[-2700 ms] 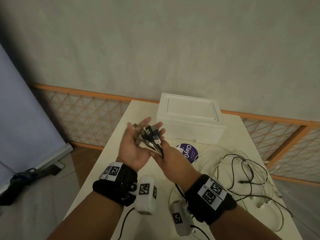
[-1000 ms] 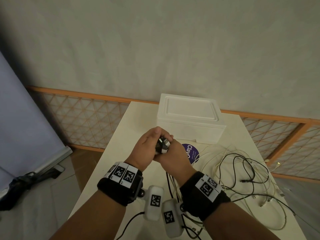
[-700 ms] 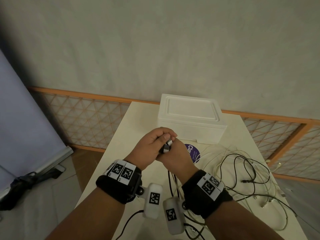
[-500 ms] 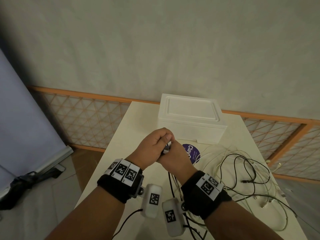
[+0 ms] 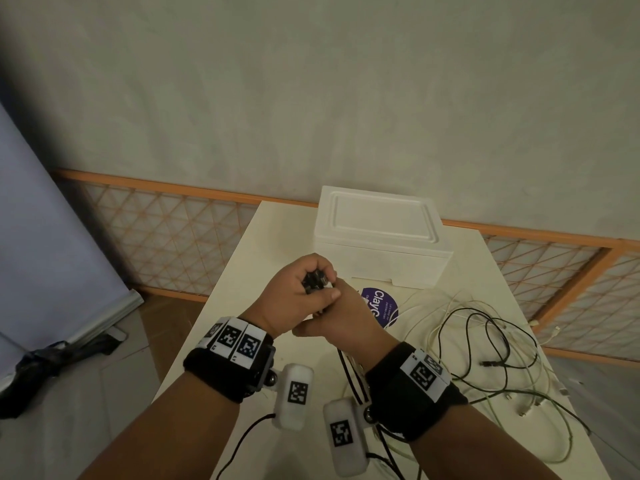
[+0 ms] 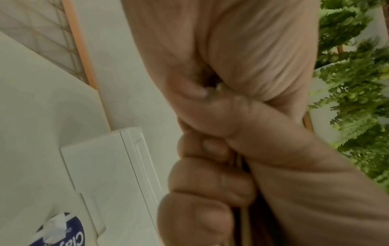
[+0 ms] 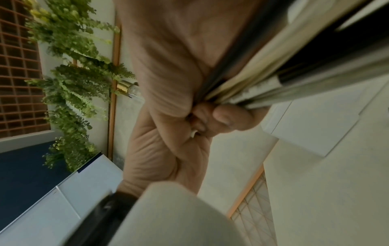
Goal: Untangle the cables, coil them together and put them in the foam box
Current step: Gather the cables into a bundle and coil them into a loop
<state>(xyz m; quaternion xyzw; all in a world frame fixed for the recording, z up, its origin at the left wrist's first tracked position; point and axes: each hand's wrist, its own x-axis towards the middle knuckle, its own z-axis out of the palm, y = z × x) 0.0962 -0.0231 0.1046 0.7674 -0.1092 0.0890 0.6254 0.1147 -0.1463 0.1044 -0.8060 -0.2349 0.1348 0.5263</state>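
- Both hands meet over the middle of the counter (image 5: pixel 491 258), just in front of the foam box (image 5: pixel 379 237).
- Left hand (image 5: pixel 294 292) is closed into a fist around the plug ends of the cables (image 5: pixel 485 344); dark and silvery connectors (image 5: pixel 315 280) poke out between its curled fingers.
- Right hand (image 5: pixel 346 323) sits just near of the left one and touches it, its fingers wrapped round the same bunch lower down.
- From the right wrist view, black, white and grey strands (image 7: pixel 273 69) run together out of that grip toward the camera.
- From the left wrist view, the fingers (image 6: pixel 206 181) of the right hand are stacked and curled tight, with thin strands passing between them and the palm.
- Below the right hand the bunch drops past the wrist strap to the near edge of the counter.
- Loose lengths of the black and white cables spread in open loops over the right part of the counter, with several small free ends lying near its right edge.
- White foam box stands at the far side of the counter with its lid (image 5: pixel 381 216) on.
- Round purple sticker (image 5: pixel 381 306) lies flat between the box and the hands, partly hidden by the right hand.
- Orange-framed lattice panel (image 5: pixel 173 237) runs along the foot of the wall behind the counter.
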